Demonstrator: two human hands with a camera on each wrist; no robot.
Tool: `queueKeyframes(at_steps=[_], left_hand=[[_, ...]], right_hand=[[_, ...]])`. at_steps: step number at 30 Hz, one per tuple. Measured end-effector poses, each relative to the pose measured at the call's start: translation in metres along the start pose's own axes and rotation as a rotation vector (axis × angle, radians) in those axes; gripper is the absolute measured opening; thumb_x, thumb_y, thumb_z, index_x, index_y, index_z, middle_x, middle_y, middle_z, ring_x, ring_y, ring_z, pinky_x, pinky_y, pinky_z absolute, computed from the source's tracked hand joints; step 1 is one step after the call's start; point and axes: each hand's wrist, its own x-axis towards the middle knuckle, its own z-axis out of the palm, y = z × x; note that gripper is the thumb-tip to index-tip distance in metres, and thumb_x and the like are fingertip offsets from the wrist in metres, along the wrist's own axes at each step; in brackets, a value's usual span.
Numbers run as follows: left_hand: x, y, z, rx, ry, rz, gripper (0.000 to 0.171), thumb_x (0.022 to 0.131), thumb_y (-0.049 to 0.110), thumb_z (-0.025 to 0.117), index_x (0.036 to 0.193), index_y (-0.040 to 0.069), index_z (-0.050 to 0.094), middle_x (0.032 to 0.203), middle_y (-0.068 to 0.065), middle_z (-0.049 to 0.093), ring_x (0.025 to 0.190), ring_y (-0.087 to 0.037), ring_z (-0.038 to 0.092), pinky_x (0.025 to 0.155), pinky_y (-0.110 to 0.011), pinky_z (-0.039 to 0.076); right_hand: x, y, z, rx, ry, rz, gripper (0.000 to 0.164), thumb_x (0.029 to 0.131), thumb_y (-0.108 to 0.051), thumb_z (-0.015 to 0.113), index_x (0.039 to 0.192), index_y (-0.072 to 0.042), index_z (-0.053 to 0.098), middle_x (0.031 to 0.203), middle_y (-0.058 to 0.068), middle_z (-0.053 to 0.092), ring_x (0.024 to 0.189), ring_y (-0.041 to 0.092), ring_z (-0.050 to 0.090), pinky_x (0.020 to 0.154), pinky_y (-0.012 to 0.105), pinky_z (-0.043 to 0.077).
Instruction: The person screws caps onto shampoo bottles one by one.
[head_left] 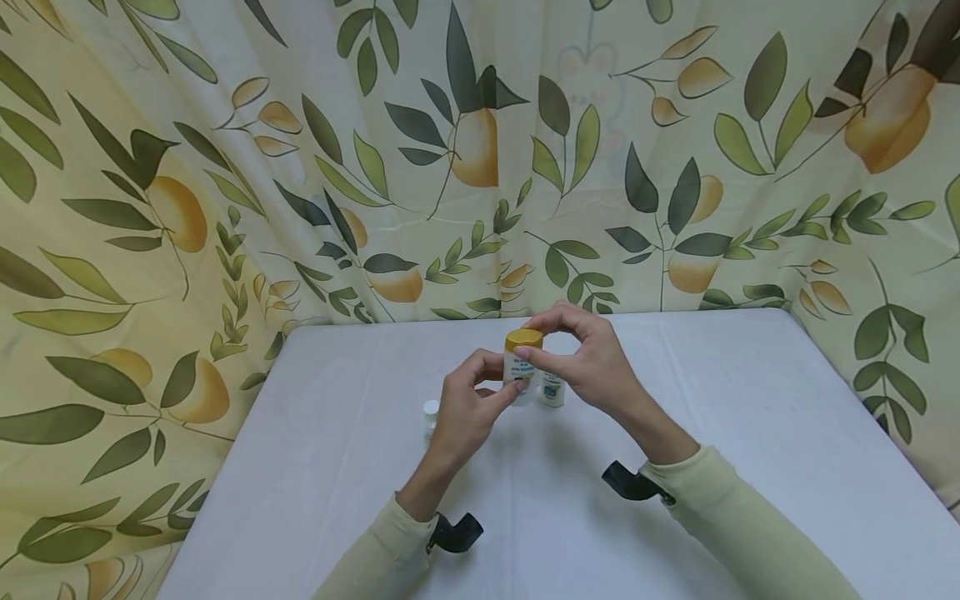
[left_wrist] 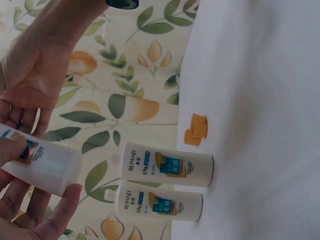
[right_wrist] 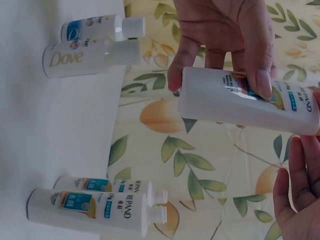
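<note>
My left hand (head_left: 468,408) grips the body of a white shampoo-style bottle (head_left: 517,375) labelled REPAND, holding it upright above the table. In the right wrist view its thumb lies across the label of the bottle (right_wrist: 245,97). At the top, the fingers and thumb of my right hand (head_left: 596,358) pinch the yellow-gold cap (head_left: 523,338). Behind stand two more REPAND bottles, capless with bare nozzles: one bottle (left_wrist: 167,165) beside another bottle (left_wrist: 160,202). Two orange caps (left_wrist: 199,126) lie near them on the table.
Two Dove bottles with white tops, one bottle (right_wrist: 77,59) in front of another bottle (right_wrist: 92,29), stand on the left side of the white table (head_left: 315,467). A fruit-and-leaf patterned curtain (head_left: 420,167) hangs behind the table.
</note>
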Motion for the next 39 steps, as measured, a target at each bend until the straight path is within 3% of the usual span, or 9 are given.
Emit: queueKeyframes(at_steps=[9,15,29,39], left_hand=[[0.0,-0.003,-0.001,0.022,-0.01,0.013,0.026,0.091,0.008,0.077,0.113,0.008,0.064,0.111,-0.004,0.07,0.101,-0.019,0.068,0.075,-0.027,0.062],[0.0,-0.006,-0.005,-0.018,-0.064,-0.029,0.029,0.091,0.011,0.077,0.118,0.012,0.065,0.116,-0.003,0.069,0.106,-0.021,0.068,0.082,-0.028,0.062],[0.001,-0.005,-0.01,-0.009,-0.106,-0.071,0.032,0.089,0.012,0.079,0.118,0.014,0.066,0.116,-0.003,0.069,0.107,-0.022,0.068,0.085,-0.029,0.061],[0.001,-0.006,-0.007,-0.025,-0.086,-0.038,0.029,0.09,0.011,0.078,0.116,0.011,0.066,0.113,-0.006,0.069,0.103,-0.023,0.068,0.08,-0.029,0.062]], right_hand=[[-0.001,0.003,0.0,-0.003,-0.017,0.031,0.024,0.086,-0.015,0.083,0.108,-0.011,0.073,0.107,0.0,0.069,0.108,0.017,0.062,0.099,0.047,0.048],[-0.002,0.003,-0.003,0.009,-0.068,0.066,0.023,0.087,-0.019,0.083,0.108,-0.016,0.074,0.108,-0.003,0.071,0.111,0.016,0.061,0.107,0.051,0.044],[-0.001,0.004,-0.006,0.004,-0.103,0.065,0.023,0.086,-0.021,0.084,0.107,-0.018,0.075,0.104,-0.003,0.071,0.109,0.017,0.061,0.113,0.059,0.036],[0.0,0.001,-0.002,0.009,-0.06,0.088,0.021,0.087,-0.018,0.083,0.105,-0.013,0.073,0.106,0.001,0.072,0.115,0.019,0.058,0.112,0.06,0.035]])
